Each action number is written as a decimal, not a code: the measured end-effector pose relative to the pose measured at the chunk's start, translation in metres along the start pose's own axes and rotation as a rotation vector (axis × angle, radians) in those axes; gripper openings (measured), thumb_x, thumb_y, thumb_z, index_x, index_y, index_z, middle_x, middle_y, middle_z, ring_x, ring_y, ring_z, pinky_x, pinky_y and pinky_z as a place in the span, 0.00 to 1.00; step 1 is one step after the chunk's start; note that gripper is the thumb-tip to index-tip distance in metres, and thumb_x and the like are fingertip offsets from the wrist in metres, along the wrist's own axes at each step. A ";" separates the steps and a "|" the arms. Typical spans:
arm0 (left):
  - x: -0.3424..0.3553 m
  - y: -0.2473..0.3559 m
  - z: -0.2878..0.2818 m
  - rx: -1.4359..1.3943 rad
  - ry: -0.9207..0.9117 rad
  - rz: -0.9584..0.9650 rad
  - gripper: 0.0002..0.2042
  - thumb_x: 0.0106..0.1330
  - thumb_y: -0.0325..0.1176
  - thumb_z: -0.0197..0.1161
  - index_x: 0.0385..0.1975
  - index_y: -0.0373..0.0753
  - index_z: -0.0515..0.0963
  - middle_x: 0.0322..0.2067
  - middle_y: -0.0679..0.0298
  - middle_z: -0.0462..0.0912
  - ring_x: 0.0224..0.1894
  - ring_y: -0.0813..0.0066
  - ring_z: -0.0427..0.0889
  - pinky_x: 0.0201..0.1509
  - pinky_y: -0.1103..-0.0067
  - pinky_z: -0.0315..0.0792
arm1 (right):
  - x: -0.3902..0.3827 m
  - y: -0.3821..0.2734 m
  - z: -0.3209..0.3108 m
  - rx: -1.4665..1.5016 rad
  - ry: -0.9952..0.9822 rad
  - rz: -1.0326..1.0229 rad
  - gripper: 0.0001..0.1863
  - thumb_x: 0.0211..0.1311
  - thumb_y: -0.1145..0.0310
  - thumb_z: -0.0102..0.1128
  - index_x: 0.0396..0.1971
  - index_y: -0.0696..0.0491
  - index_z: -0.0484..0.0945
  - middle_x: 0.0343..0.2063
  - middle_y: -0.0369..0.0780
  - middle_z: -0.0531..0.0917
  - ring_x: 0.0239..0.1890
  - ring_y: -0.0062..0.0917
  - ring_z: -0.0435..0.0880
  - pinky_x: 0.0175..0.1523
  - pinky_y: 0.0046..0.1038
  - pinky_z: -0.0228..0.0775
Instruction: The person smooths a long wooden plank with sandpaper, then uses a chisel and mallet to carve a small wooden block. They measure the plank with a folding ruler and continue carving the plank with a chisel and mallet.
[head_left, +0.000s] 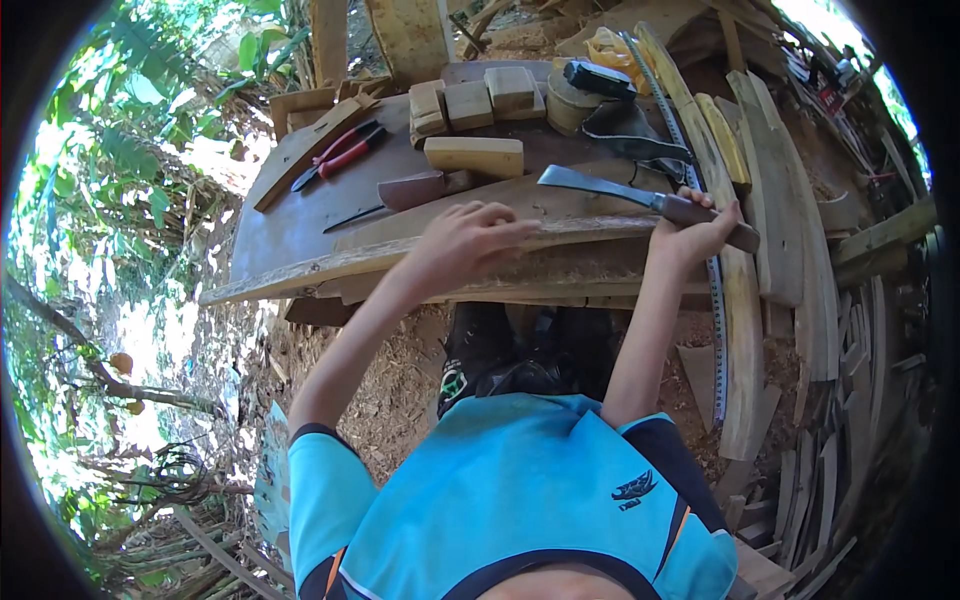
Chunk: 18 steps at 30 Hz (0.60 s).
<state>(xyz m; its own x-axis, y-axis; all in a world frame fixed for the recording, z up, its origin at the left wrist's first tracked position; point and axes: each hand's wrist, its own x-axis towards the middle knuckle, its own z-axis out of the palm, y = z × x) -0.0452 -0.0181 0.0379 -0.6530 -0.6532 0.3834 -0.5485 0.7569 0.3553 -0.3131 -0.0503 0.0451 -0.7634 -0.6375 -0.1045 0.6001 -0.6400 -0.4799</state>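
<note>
A chisel with a long grey blade (597, 184) and a brown wooden handle (688, 211) lies in my right hand (703, 232), its blade pointing left over the bench. My fingers wrap the handle. My left hand (468, 246) hovers by the front edge of the bench, over a long rough-edged board (330, 268). Its fingers are loosely bent and somewhat apart, and nothing shows in them. Just beyond it are a knife with a thin dark blade (352, 220) in front of a brown sheath-like piece (412, 190) and a pale wooden block (474, 156).
Red-handled pliers (345, 153) lie on the bench's left side. Several wooden blocks (468, 104) line the back, beside a round wooden piece (572, 103) and a black strap (630, 135). A measuring tape (716, 330) and long planks (740, 330) run along the right. Shavings (395, 400) cover the ground.
</note>
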 end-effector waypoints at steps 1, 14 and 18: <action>0.005 0.002 0.003 0.009 -0.029 -0.010 0.18 0.58 0.33 0.60 0.50 0.45 0.73 0.41 0.61 0.77 0.43 0.60 0.77 0.48 0.69 0.70 | -0.002 0.004 0.004 0.028 -0.034 0.026 0.14 0.61 0.57 0.51 0.26 0.49 0.60 0.16 0.32 0.66 0.20 0.21 0.69 0.31 0.25 0.66; -0.063 -0.016 -0.025 0.338 -0.151 -0.321 0.17 0.51 0.36 0.64 0.41 0.41 0.73 0.33 0.62 0.73 0.40 0.61 0.74 0.42 0.69 0.71 | 0.012 -0.056 -0.004 -0.198 0.035 -0.004 0.18 0.62 0.59 0.53 0.17 0.48 0.60 0.13 0.29 0.62 0.15 0.15 0.62 0.22 0.19 0.58; -0.061 -0.023 -0.023 0.299 -0.170 -0.289 0.15 0.52 0.38 0.63 0.37 0.39 0.73 0.32 0.61 0.72 0.39 0.61 0.73 0.40 0.69 0.70 | -0.035 -0.025 0.012 -0.156 -0.071 0.032 0.12 0.52 0.73 0.51 0.16 0.48 0.59 0.12 0.28 0.60 0.14 0.14 0.59 0.22 0.20 0.55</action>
<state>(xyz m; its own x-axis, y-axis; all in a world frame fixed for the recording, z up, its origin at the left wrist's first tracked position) 0.0195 0.0044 0.0262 -0.5135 -0.8449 0.1498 -0.8315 0.5331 0.1561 -0.2982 -0.0168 0.0716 -0.7219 -0.6892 -0.0626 0.5754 -0.5475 -0.6076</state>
